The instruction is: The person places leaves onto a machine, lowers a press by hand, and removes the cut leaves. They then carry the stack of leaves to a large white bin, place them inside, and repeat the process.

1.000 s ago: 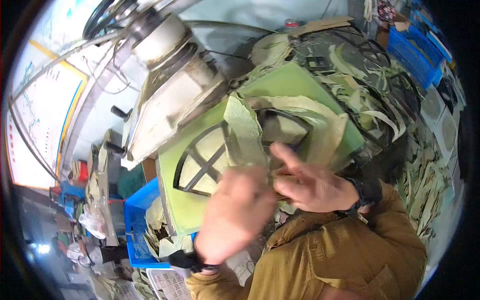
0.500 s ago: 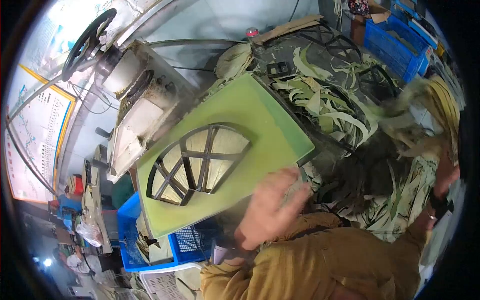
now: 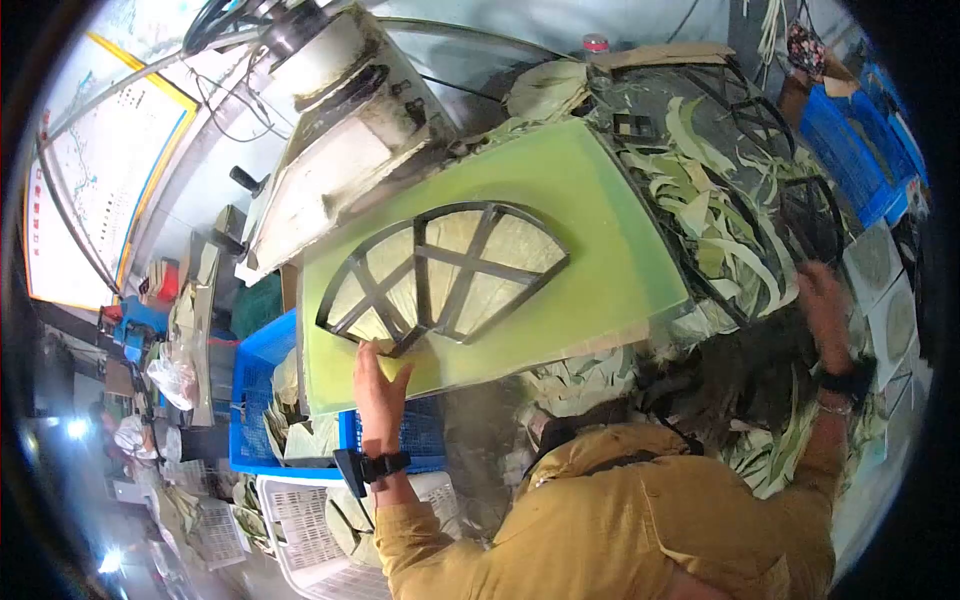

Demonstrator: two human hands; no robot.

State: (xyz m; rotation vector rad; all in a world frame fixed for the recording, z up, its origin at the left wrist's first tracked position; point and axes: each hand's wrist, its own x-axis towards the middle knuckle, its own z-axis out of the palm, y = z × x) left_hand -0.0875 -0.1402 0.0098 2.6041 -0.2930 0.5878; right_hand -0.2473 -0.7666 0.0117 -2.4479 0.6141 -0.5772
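A fan-shaped dark metal cutting die [image 3: 421,270] with cross bars lies on a green board [image 3: 600,230], pale leaf material showing through its openings. My left hand [image 3: 380,395] is at the board's near edge, fingers stretched up and thumb apart, fingertips right at the die's lower corner. Over on the right, my right hand [image 3: 826,315] reaches beside a heap of green leaf strips [image 3: 700,215]; its fingers point forward and no object shows in them.
A press-like machine [image 3: 370,110] stands behind the board. Blue crates [image 3: 262,400] and a white basket [image 3: 310,520] sit below left. At the back right are more dark metal frames [image 3: 755,120], a red-capped bottle [image 3: 595,44] and a blue crate [image 3: 850,140].
My left hand has moved left to the die's lower corner. My right hand has moved away from the blurred strips and tan leaf pieces seen near it. The view has shifted.
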